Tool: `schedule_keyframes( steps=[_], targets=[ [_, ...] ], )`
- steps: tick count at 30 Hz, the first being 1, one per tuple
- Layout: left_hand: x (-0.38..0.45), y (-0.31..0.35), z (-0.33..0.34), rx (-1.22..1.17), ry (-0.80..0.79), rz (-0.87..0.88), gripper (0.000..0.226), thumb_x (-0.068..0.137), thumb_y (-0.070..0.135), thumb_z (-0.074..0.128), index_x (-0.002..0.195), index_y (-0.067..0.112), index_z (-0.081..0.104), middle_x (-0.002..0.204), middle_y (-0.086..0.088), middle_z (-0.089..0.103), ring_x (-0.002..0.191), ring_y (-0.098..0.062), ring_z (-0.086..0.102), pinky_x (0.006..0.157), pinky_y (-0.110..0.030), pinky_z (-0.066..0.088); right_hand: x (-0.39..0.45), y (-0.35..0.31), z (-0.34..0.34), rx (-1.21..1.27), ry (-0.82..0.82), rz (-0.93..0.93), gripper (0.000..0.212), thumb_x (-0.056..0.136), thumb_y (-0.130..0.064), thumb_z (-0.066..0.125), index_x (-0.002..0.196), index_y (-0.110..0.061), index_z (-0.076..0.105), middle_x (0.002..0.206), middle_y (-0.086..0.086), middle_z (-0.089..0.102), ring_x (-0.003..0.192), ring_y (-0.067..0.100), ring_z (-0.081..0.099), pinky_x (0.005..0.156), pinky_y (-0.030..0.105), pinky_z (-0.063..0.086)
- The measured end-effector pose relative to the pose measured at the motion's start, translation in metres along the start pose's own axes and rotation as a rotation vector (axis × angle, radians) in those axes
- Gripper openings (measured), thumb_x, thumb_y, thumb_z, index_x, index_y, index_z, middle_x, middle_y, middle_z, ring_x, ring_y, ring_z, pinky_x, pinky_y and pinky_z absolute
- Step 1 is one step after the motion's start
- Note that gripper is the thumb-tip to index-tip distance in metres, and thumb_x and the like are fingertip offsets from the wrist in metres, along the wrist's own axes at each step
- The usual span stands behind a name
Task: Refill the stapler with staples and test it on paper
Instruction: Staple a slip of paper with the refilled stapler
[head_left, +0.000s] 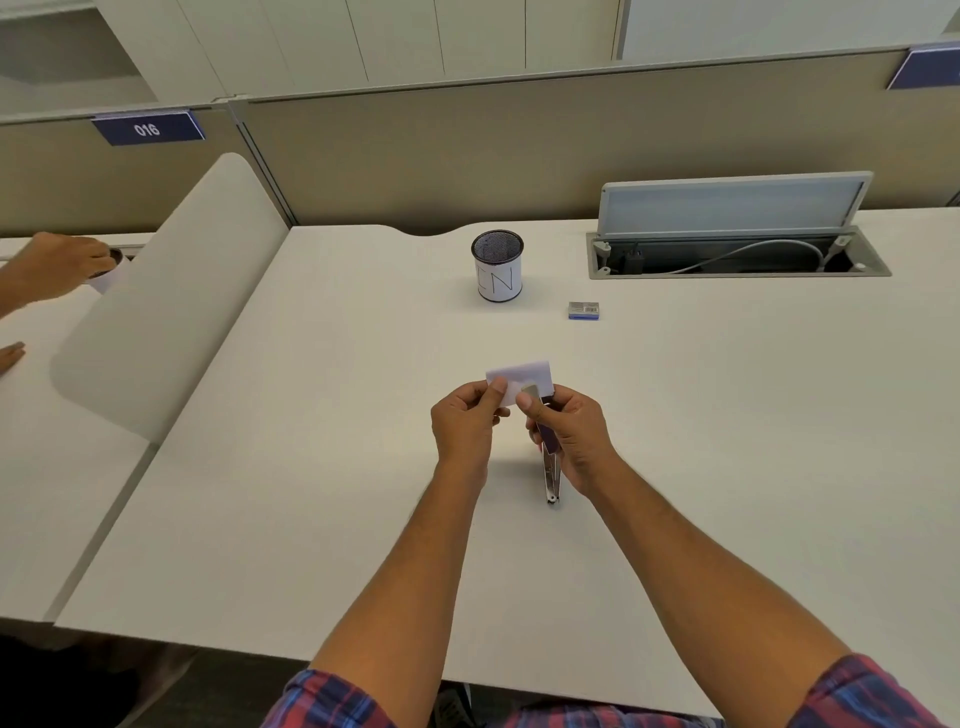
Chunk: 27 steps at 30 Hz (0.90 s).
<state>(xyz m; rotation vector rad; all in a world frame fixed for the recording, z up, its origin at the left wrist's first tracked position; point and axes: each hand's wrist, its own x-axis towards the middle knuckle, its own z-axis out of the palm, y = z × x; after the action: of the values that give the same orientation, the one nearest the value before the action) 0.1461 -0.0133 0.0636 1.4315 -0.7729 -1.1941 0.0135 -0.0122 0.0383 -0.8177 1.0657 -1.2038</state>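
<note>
Both hands raised over the counter (311, 467), testing stage.
Right hand (571, 441) grips the stapler (549, 452), long axis pointing away from me; left hand (465, 423) pinches the paper (524, 375) at its mouth, I judge.

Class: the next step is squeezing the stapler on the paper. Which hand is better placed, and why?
Right. The right hand already grips the stapler, thumb near its head, which lies at the paper. The left hand only pinches the paper.

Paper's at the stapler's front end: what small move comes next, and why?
Probably squeeze the stapler shut with the right hand. The left hand pinches the paper with its near edge at the stapler's front end, so the test looks ready.
</note>
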Motion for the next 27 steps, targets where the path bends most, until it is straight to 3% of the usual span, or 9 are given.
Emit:
schedule_keyframes(
  steps=[4,22,27],
  targets=[
    [-0.004,-0.002,0.005,-0.038,0.047,0.012,0.011,0.089,0.015,0.076,0.081,0.007,0.074,0.068,-0.002,0.07,0.057,-0.011,0.063,0.065,-0.024,0.056,-0.001,0.002,0.002,0.019,0.019,0.017,0.028,0.089,-0.018,0.076,0.106,0.003,0.071,0.068,0.007,0.06,0.06,0.018,0.05,0.054,0.026,0.046],
    [-0.01,-0.007,0.009,-0.059,0.066,-0.018,0.009,0.088,0.019,0.078,0.08,0.014,0.076,0.07,-0.003,0.072,0.058,-0.011,0.064,0.064,-0.022,0.055,-0.002,0.001,-0.001,-0.001,0.05,0.057,0.033,0.084,-0.029,0.08,0.099,-0.001,0.073,0.066,0.007,0.06,0.058,0.018,0.051,0.054,0.028,0.046],
    [-0.011,-0.011,0.008,-0.07,0.027,-0.051,0.02,0.088,0.034,0.077,0.091,0.014,0.078,0.084,-0.002,0.077,0.081,-0.017,0.074,0.073,-0.028,0.055,-0.003,0.003,0.001,0.021,0.083,0.062,0.034,0.083,-0.025,0.081,0.1,0.003,0.073,0.065,0.008,0.06,0.058,0.019,0.051,0.054,0.028,0.046]
  ],
)
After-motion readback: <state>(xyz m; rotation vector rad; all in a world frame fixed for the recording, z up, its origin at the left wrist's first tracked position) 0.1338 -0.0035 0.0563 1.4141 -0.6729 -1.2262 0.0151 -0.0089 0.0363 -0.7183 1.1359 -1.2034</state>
